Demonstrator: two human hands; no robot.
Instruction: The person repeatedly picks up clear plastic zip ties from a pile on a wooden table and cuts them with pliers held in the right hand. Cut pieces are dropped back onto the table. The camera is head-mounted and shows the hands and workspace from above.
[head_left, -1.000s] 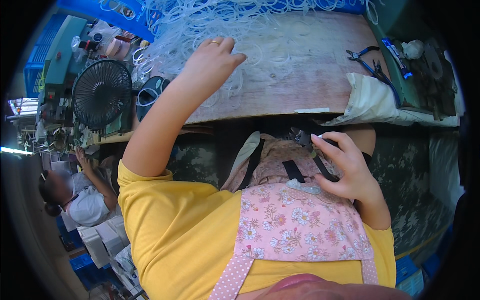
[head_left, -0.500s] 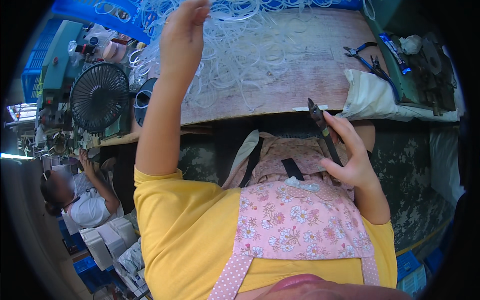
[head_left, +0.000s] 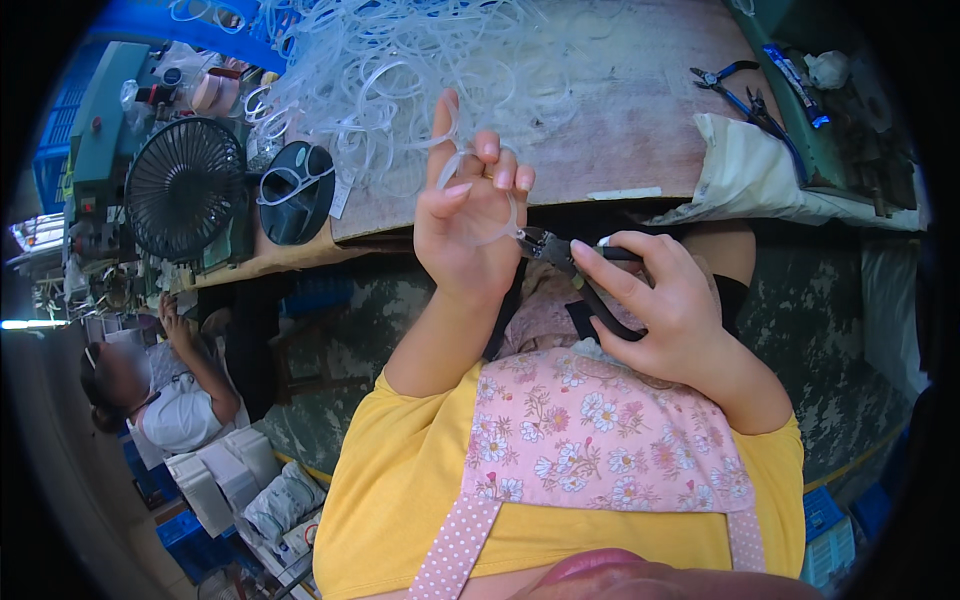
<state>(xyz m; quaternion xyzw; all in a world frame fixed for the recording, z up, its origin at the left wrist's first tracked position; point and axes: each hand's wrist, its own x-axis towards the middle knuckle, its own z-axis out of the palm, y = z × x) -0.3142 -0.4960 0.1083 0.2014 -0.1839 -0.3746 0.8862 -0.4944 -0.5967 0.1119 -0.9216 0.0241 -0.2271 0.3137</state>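
A thin, see-through plastic loop [head_left: 449, 168] hangs in my left hand [head_left: 468, 225], held among the curled fingers while the index finger points up. My right hand [head_left: 668, 300] grips dark-handled side cutters [head_left: 556, 253], with the handles spread apart. The cutters' jaws are parted and meet the loop's edge beside my left palm, over the front edge of the table. Whether the blades have bitten into the plastic cannot be made out. Beyond my left hand lies a big tangled heap of similar clear loops [head_left: 375, 75].
The wooden table [head_left: 640, 110] carries blue-handled pliers [head_left: 722, 76] and a white cloth bag [head_left: 745, 170] at right. A black fan [head_left: 185, 185] stands left, near a dark round stand [head_left: 296, 200]. Further left, a person in white [head_left: 185, 410] sits. A blue crate [head_left: 225, 35] is at the far left.
My left hand has come back from the heap toward me with a clear loop. My right hand has swung the cutters left to the loop, and their jaws are now parted.
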